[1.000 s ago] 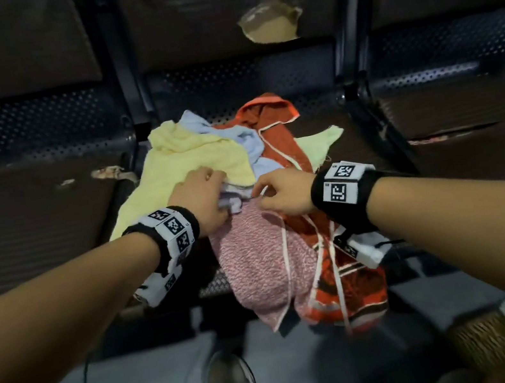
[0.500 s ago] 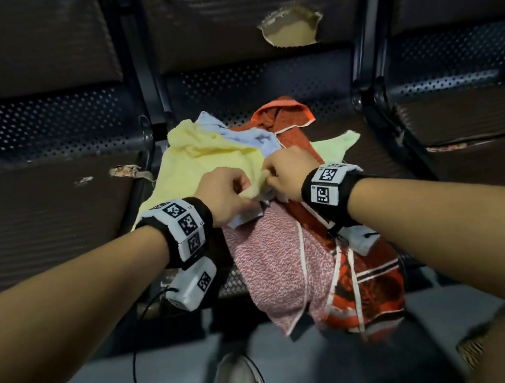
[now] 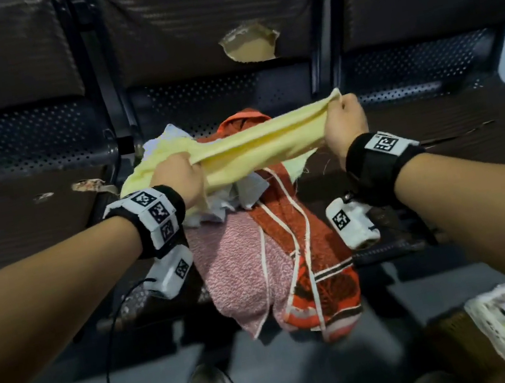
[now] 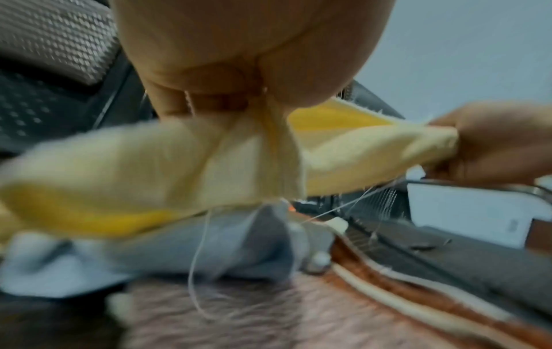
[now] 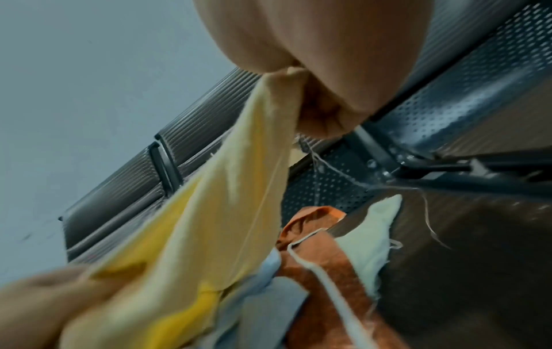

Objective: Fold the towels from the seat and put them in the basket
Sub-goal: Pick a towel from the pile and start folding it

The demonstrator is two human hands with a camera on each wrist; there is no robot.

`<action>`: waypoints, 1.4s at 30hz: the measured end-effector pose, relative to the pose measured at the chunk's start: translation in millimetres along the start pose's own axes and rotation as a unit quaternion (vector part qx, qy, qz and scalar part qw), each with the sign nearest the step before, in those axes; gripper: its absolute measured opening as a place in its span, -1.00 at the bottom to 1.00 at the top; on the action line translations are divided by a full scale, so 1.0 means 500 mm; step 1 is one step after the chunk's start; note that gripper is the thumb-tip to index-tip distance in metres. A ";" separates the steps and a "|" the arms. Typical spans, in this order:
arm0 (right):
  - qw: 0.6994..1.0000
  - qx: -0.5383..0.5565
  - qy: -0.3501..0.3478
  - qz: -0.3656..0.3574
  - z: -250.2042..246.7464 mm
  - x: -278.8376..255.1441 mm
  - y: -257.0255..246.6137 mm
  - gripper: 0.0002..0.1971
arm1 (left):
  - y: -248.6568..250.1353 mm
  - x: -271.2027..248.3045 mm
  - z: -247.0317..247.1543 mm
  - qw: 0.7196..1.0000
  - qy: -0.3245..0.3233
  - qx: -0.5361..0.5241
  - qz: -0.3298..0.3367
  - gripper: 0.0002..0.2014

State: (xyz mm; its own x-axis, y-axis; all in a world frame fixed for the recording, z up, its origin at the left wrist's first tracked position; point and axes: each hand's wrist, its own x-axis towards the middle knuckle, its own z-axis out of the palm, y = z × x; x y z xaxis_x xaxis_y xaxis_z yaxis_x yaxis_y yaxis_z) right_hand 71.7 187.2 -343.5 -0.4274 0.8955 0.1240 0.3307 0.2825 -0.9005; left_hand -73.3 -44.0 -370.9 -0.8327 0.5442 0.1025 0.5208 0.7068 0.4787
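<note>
A yellow towel (image 3: 256, 146) is held stretched between two hands above the seat (image 3: 437, 138).

Under it, a heap of towels is spread on the seat: an orange towel (image 3: 308, 249) and a pink towel (image 3: 241, 267) hang over the near edge, with a blue towel (image 3: 244, 192) between them and the yellow one. The towel's left end is bunched in the left hand (image 3: 179, 178); its far right corner is pinched in the right hand (image 3: 345, 122), raised higher.
</note>
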 end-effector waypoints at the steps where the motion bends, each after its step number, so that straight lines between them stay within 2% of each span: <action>1: 0.999 -0.032 0.000 -0.014 -0.019 0.001 0.011 -0.79 | 0.027 -0.003 0.001 0.998 0.005 -0.054 0.016 -0.69; 2: 0.997 -0.064 -0.021 -0.035 -0.036 -0.003 0.021 -0.88 | 0.056 -0.007 0.003 0.993 -0.001 -0.109 0.036 -0.68; 3: 0.993 -0.084 -0.058 -0.066 -0.051 -0.013 0.028 -0.83 | 0.085 -0.013 0.003 0.985 -0.012 -0.160 0.056 -0.68; 6: 0.954 -0.053 -0.256 -0.149 -0.067 -0.049 0.035 -0.40 | 0.170 -0.030 0.000 0.961 -0.040 -0.247 0.115 -0.75; 7: 0.937 -0.047 -0.307 -0.160 -0.067 -0.062 0.030 -0.32 | 0.196 -0.033 -0.001 0.954 -0.049 -0.264 0.131 -0.78; 8: 0.926 -0.055 -0.331 -0.172 -0.065 -0.072 0.027 -0.36 | 0.220 -0.035 0.000 0.948 -0.062 -0.278 0.143 -0.80; 9: 0.923 -0.070 -0.332 -0.184 -0.064 -0.078 0.024 -0.50 | 0.241 -0.038 0.000 0.941 -0.077 -0.294 0.149 -0.80; 11: 0.937 -0.073 -0.287 -0.184 -0.072 -0.085 0.009 -0.86 | 0.271 -0.043 0.001 0.921 -0.109 -0.338 0.158 -0.75; 13: 0.960 -0.006 -0.233 -0.155 -0.090 -0.076 0.000 -0.78 | 0.282 -0.045 0.006 0.904 -0.134 -0.368 0.171 -0.53; 14: 0.969 0.042 -0.205 -0.129 -0.101 -0.071 -0.004 -0.74 | 0.276 -0.046 0.010 0.908 -0.136 -0.353 0.178 -0.38; 16: 0.976 0.142 -0.152 -0.070 -0.126 -0.059 -0.011 -0.68 | 0.249 -0.047 0.025 0.941 -0.135 -0.249 0.188 -0.14; 17: 0.974 0.183 -0.131 -0.039 -0.137 -0.052 -0.012 -0.63 | 0.229 -0.047 0.036 0.959 -0.136 -0.157 0.193 -0.13; 18: 0.971 0.212 -0.111 -0.010 -0.149 -0.047 -0.015 -0.59 | 0.207 -0.044 0.048 0.970 -0.135 -0.052 0.196 -0.21; 20: 0.965 0.247 -0.079 0.028 -0.171 -0.036 -0.011 -0.59 | 0.168 -0.035 0.066 0.969 -0.129 0.105 0.185 -0.55; 21: 0.963 0.255 -0.069 0.045 -0.182 -0.032 -0.007 -0.59 | 0.156 -0.032 0.072 0.966 -0.126 0.142 0.176 -0.67; 22: 0.963 0.257 -0.063 0.059 -0.191 -0.029 -0.002 -0.60 | 0.148 -0.029 0.078 0.966 -0.119 0.155 0.170 -0.72; 24: 0.964 0.250 -0.053 0.073 -0.203 -0.022 0.011 -0.62 | 0.145 -0.026 0.084 0.971 -0.115 0.131 0.163 -0.73; 25: 0.975 0.209 -0.046 0.056 -0.208 -0.018 0.020 -0.65 | 0.153 -0.030 0.085 0.976 -0.114 0.097 0.159 -0.75; 27: 0.998 0.041 -0.048 -0.023 -0.218 -0.011 0.036 -0.75 | 0.178 -0.038 0.088 0.985 -0.097 0.010 0.143 -0.76; 28: 0.996 -0.042 -0.060 -0.052 -0.220 -0.010 0.048 -0.74 | 0.193 -0.041 0.088 0.987 -0.081 -0.031 0.136 -0.76; 29: 0.989 -0.096 -0.097 -0.065 -0.220 -0.014 0.059 -0.66 | 0.210 -0.045 0.086 0.987 -0.066 -0.071 0.131 -0.76; 31: 0.959 -0.143 -0.224 -0.096 -0.206 -0.036 0.075 -0.45 | 0.246 -0.049 0.083 0.979 -0.050 -0.146 0.133 -0.78; 33: 0.915 -0.163 -0.341 -0.144 -0.175 -0.073 0.075 -0.29 | 0.282 -0.056 0.080 0.963 -0.069 -0.218 0.143 -0.77; 34: 0.902 -0.171 -0.358 -0.168 -0.158 -0.086 0.071 -0.25 | 0.298 -0.060 0.080 0.952 -0.091 -0.255 0.145 -0.76; 35: 0.900 -0.181 -0.350 -0.186 -0.145 -0.093 0.066 -0.29 | 0.311 -0.065 0.079 0.938 -0.115 -0.292 0.145 -0.77; 37: 0.915 -0.185 -0.298 -0.198 -0.135 -0.088 0.054 -0.62 | 0.325 -0.069 0.074 0.919 -0.166 -0.327 0.145 -0.83; 38: 0.924 -0.178 -0.277 -0.196 -0.137 -0.080 0.053 -0.76 | 0.325 -0.065 0.067 0.924 -0.177 -0.304 0.149 -0.77; 39: 0.931 -0.164 -0.263 -0.195 -0.140 -0.073 0.054 -0.81 | 0.320 -0.058 0.060 0.933 -0.180 -0.270 0.155 -0.67; 40: 0.937 -0.148 -0.253 -0.191 -0.144 -0.066 0.056 -0.83 | 0.314 -0.051 0.050 0.941 -0.180 -0.235 0.161 -0.59; 42: 0.949 -0.112 -0.233 -0.183 -0.151 -0.054 0.061 -0.82 | 0.288 -0.037 0.036 0.960 -0.162 -0.151 0.171 -0.60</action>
State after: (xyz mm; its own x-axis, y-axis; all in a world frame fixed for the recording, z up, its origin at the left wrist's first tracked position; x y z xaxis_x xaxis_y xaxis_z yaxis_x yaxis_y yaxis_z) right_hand 157.1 197.7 -342.8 -0.8564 0.4891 0.1656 0.2370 0.6572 -0.7155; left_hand 20.7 56.1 -319.5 -0.4951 0.8676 0.0457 0.6346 0.3252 0.7011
